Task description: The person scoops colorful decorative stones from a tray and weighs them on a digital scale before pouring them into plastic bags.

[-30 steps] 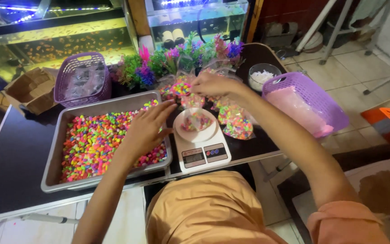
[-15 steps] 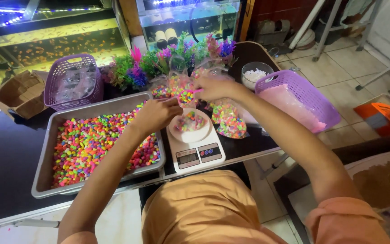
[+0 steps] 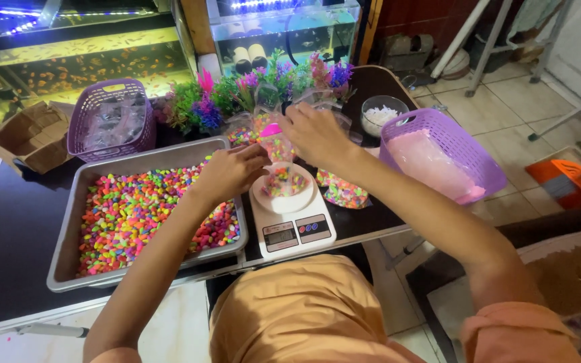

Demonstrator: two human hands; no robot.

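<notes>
Both hands, left [image 3: 228, 172] and right [image 3: 315, 135], were clamped on a clear bag [image 3: 278, 146] of pebbles above the scale [image 3: 292, 222].

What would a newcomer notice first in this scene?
The metal tray heaped with neon-coloured aquarium gravel on the left. At centre, the left hand and right hand meet at a clear bag of gravel above a white kitchen scale. Behind, lit fish tanks glow.

clear bag [image 3: 278, 144] | part-filled with coloured pebbles | upright | above scale bowl [image 3: 284, 191]
</notes>
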